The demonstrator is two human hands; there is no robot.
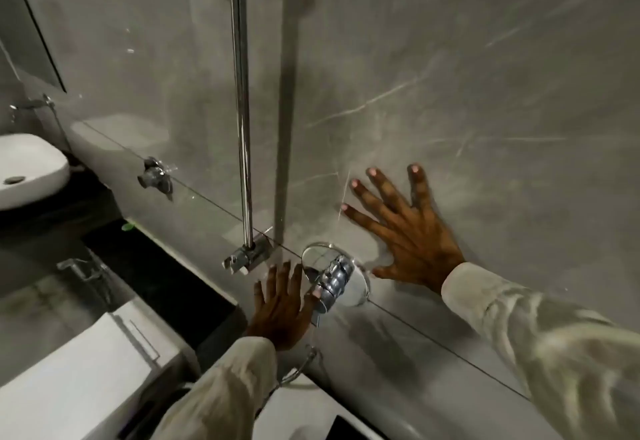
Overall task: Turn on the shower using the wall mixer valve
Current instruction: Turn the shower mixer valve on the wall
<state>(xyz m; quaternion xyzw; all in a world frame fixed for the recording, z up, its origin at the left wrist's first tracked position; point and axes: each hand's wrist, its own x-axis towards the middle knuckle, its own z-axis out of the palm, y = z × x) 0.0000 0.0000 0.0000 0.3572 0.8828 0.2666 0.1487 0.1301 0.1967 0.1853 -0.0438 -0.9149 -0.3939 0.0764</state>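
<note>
A chrome wall mixer valve (pixel 334 278) with a round backplate and a ribbed handle sticks out of the grey marble wall, low in the middle. My left hand (pixel 282 304) is just left of it, fingers spread, thumb tip touching the handle's near end. My right hand (pixel 403 228) lies flat on the wall to the valve's right, fingers fanned apart, thumb close to the backplate. A chrome shower riser pipe (pixel 240 100) runs up the wall from a bracket (pixel 247 256) left of the valve. The shower head is out of view.
A second chrome tap (pixel 156 176) sits on the wall further left. A white basin (pixel 29 169) stands at the far left on a dark counter. A white appliance (pixel 79 367) fills the lower left, and a flexible hose (pixel 298 368) hangs below the valve.
</note>
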